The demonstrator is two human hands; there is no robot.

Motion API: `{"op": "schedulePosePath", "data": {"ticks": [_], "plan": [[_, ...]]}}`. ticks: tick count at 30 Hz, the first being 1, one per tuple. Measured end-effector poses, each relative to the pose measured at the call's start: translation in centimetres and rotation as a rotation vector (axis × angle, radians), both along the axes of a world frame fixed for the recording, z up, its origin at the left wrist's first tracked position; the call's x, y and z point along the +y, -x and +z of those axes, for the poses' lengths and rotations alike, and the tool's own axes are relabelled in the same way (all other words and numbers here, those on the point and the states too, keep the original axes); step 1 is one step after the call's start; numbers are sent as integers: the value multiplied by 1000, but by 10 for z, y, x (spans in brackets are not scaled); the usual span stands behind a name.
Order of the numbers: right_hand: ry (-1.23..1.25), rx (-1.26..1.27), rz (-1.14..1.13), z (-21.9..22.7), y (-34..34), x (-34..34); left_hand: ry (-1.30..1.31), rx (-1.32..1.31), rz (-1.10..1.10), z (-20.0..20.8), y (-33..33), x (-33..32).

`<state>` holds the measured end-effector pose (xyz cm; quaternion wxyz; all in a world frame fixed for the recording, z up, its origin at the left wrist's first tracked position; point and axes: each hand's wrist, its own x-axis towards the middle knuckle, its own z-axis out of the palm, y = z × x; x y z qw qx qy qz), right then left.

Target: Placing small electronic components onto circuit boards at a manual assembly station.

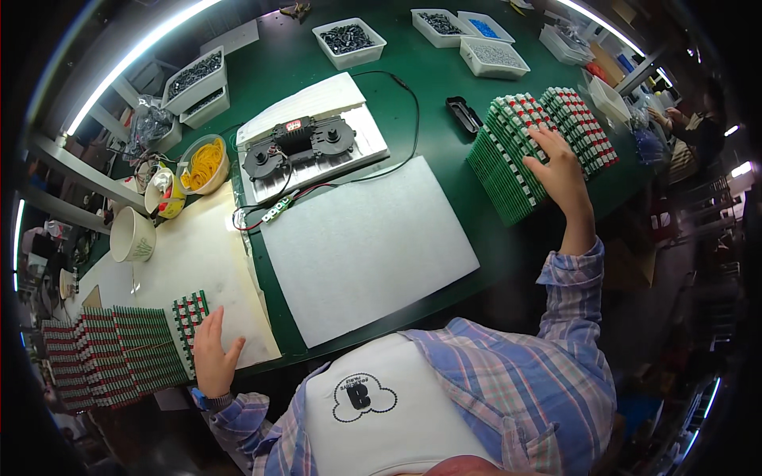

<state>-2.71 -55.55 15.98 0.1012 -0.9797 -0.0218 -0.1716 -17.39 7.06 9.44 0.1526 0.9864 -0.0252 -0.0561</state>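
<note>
The right hand [559, 166] lay over the top of a block of green circuit panels [508, 143] near the right edge of the green table [444, 159], thumb apart from the fingers; whether it pinched a panel could not be told. A second block [583, 131] stood just beside it, closer to that edge. By the table's near left corner, the left hand [216, 357] had its fingers straight and thumb wide, nothing between them, just beside a small panel [189, 321] dotted red and white; contact was unclear. Tight rows of similar panels [119, 357] stood at that corner. Between the hands, a white sheet [369, 254] lay along the near edge, and beyond it a black device [298, 143] with two round ends
</note>
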Motion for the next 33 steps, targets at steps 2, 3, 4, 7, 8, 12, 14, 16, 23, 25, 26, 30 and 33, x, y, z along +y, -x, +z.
{"op": "schedulePosePath", "data": {"ticks": [2,3,4,7,8,12,14,16,23,25,26,30,33], "plan": [[-19,-12,11,5,-2,-1,13,-10,-27,1,1,-4],[45,-34,22,8,-3,0,28,-19,-55,3,0,-7],[108,-55,32,11,-4,2,43,-28,-83,4,0,-10],[210,-89,21,13,-5,4,68,-20,-115,7,-4,-23],[247,-98,2,13,-5,4,83,-14,-136,7,-7,-28],[287,-95,-63,25,-8,0,151,0,-237,5,-11,-38],[292,-88,-106,30,-1,1,175,-21,-283,2,-11,-46],[360,-268,-35,36,6,8,210,-52,-317,2,-12,-57],[-102,-274,366,19,41,125,1264,164,-219,-19,-29,-157],[-149,-251,559,-17,38,166,1397,154,-190,-16,-31,-186],[-208,-237,616,-33,41,187,1534,147,-157,-17,-34,-198],[-489,-151,821,-78,70,276,1824,121,-28,-41,-29,-194],[-450,-152,874,-84,85,292,1955,156,53,-71,-26,-175]]}}
